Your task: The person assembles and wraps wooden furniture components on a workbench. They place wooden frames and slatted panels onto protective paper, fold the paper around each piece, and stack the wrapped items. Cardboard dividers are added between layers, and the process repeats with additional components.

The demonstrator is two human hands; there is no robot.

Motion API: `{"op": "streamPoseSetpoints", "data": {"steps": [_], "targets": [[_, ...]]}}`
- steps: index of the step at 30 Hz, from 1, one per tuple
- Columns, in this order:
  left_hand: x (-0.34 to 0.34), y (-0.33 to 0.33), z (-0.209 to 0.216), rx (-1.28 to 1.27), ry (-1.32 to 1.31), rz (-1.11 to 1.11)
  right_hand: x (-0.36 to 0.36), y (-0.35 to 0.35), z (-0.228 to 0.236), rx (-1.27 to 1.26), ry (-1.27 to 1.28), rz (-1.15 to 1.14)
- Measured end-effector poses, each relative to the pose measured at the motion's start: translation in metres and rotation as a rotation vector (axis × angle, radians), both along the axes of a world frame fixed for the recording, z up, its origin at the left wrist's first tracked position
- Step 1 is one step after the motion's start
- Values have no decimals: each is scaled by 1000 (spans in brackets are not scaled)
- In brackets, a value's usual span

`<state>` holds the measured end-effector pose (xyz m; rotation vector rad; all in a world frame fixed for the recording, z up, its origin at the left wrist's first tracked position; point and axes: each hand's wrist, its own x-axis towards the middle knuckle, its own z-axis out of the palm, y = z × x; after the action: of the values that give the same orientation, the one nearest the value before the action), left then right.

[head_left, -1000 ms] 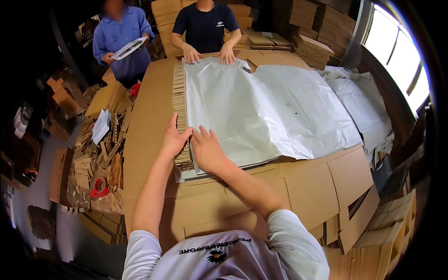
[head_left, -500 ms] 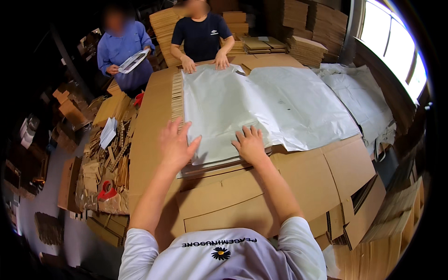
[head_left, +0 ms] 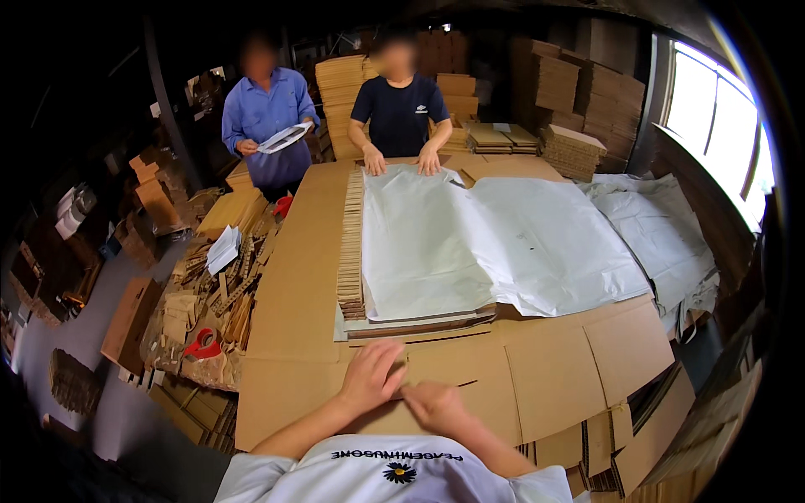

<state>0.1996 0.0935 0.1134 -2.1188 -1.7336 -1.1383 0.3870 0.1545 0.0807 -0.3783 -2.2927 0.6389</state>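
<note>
My left hand [head_left: 375, 375] is above the cardboard in front of my body, its fingers bent and pressed together. Close beside it is my right hand [head_left: 438, 407], slightly blurred, with the fingers curled in and the tips pointing toward the left one. What either hand holds, if anything, I cannot make out. Beyond them a white plastic sheet [head_left: 419, 243] covers a stack of cardboard pieces [head_left: 350, 277], whose edges show along the left and near sides. Across the table, a co-worker in a dark shirt [head_left: 401, 113] rests both hands on the sheet's far edge.
Flat cardboard [head_left: 289, 310] covers the table. At left are cardboard scraps [head_left: 180, 310], a red tape dispenser [head_left: 202, 344] and folded white paper [head_left: 223, 250]. A person in blue [head_left: 272, 109] holds a sheet. More white sheeting [head_left: 658, 226] lies at right, below a window [head_left: 713, 109].
Both my hands have left the white sheet and drawn back toward my body, coming close together with fingers curled. My view has shifted. The co-worker's hands stay at the far edge.
</note>
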Motion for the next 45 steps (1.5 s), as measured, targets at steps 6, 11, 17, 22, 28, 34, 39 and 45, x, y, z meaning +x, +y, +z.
{"op": "streamPoseSetpoints", "data": {"steps": [6, 11, 17, 22, 28, 34, 39, 45], "targets": [[10, -63, -39, -381, 219, 151, 28, -40, -77, -174, -24, -73], [0, -69, -62, -439, 240, 157, 29, -44, -86, -171, -52, -61], [-25, -46, -65, -611, 367, 282, 29, -49, -89, -202, -1, -81], [-31, -43, -83, -493, 288, 245, 31, -53, -84, -213, 56, -175], [-19, -63, -76, -459, 231, 167, 38, -64, -74, -114, 26, -285], [-19, -66, -82, -449, 211, 164, 36, -64, -89, -90, 9, -314], [-21, -73, -83, -463, 201, 188, 33, -70, -89, -93, -23, -345], [-18, -42, -98, -547, 196, -12, 47, -76, -90, -102, 5, -514]]}}
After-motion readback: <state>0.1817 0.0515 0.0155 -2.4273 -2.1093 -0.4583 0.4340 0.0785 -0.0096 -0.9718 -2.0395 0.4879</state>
